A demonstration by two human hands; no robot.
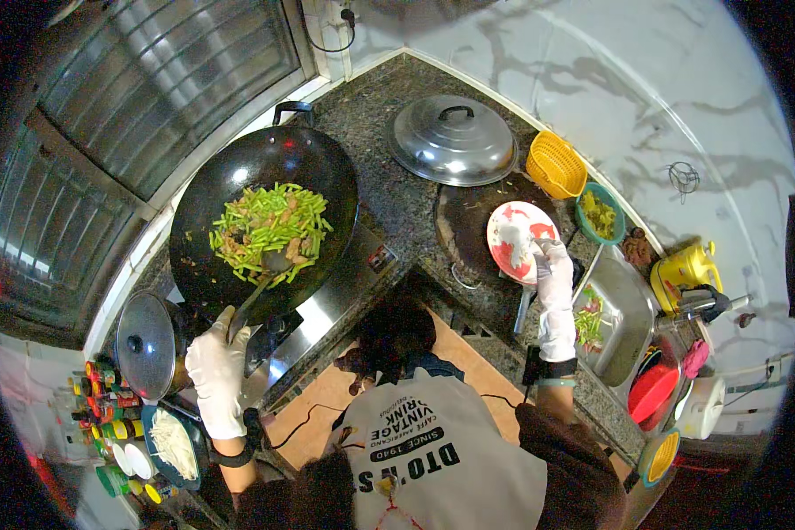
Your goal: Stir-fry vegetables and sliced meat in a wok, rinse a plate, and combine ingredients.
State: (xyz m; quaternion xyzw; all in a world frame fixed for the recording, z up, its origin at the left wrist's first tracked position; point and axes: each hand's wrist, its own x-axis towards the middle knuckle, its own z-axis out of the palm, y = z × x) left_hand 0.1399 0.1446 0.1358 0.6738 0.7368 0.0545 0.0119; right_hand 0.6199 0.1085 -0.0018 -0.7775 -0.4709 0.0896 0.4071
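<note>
A large black wok (265, 159) on the stove holds chopped green vegetable stalks with pieces of meat (271, 232). My gloved left hand (218, 371) grips the handle of a metal spatula (255, 298), whose blade rests in the food near the wok's lower side. To the right, my gloved right hand (554, 271) is on the rim of a red-and-white plate (509, 232), above a round dark wooden chopping board (464, 218). A cleaver (523, 311) lies partly under the plate, its handle towards me.
A domed steel lid (456, 139) lies behind the board, beside a yellow basket (556, 162) and a teal bowl (599, 215). The sink (626, 331) is at right. Left stand a lidded pot (147, 344), a tray of white strips (172, 444) and several seasoning bottles (106, 397).
</note>
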